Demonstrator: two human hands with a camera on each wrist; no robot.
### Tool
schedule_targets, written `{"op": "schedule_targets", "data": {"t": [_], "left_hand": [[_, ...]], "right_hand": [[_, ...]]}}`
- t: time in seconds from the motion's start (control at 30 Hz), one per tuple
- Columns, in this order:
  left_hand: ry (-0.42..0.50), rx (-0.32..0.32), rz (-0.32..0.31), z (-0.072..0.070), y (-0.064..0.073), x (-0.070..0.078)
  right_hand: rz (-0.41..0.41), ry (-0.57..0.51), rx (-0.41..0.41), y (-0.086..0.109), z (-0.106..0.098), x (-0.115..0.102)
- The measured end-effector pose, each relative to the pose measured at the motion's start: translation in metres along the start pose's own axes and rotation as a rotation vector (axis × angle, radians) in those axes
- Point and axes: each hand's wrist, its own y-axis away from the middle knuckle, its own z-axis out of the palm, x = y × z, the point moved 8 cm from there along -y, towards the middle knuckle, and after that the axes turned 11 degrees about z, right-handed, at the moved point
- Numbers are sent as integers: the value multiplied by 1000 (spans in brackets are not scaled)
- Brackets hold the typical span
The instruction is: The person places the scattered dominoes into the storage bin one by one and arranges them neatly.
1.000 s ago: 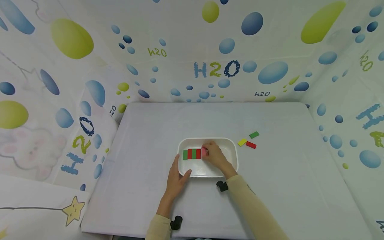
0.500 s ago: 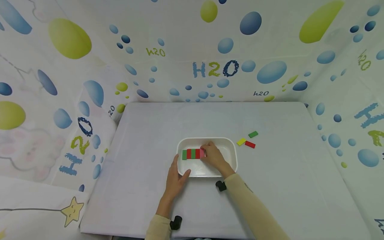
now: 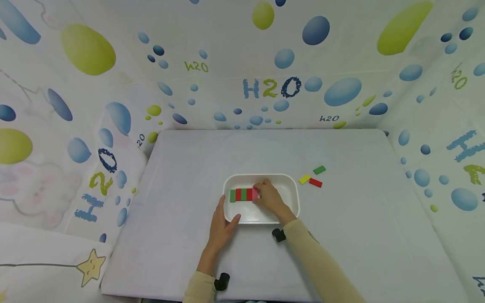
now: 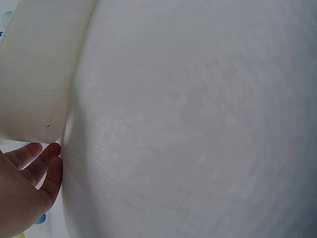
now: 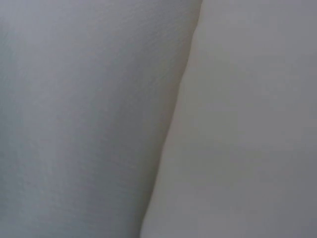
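A white tray lies in the middle of the table in the head view. In its left part a row of small flat tiles runs side by side: green, red, green and red. At the row's right end my right hand pinches a pink tile, partly covered by the fingers. My left hand rests against the tray's near left corner, thumb by the front rim and fingers along the left side. In the left wrist view, its fingertips touch the outer wall.
Right of the tray, a yellow tile, a red tile and a green tile lie loose on the white tabletop. Printed cloth hangs behind and on both sides. The right wrist view shows only pale surfaces.
Since one second ago, the right hand has brought the pink tile slightly left, up against the last red tile. The left hand and tray hold their places.
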Motion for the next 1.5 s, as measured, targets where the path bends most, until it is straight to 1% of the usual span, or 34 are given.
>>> {"op": "schedule_targets", "data": {"t": [0.27,0.43,0.6,0.7,0.9,1.0,1.13,1.33,1.5], "left_hand": [[-5,-12,-22,2,1,-2],[-19,-8,-11,1,1,2],[-19,-3,0,0,0,4],[-19,-3,-1,0,0,4],[-15,-3,-9,0,1,2],[-9,-4,-16,0,1,2],[1,-7,-16,0,1,3],[-6,-8,-28,0,2,2],[0,-7,-35,0,3,1]], "right_hand": [[4,-4,-7,0,-1,3],[6,4,13,2,-5,6],[-29,-5,60,7,-16,1],[-43,-21,73,11,-22,-1],[-26,-82,79,18,-34,-3],[-14,-84,89,21,-40,-3],[-24,-91,116,25,-50,-4],[-71,-105,159,35,-65,-4],[-121,-108,220,45,-83,-4]]}}
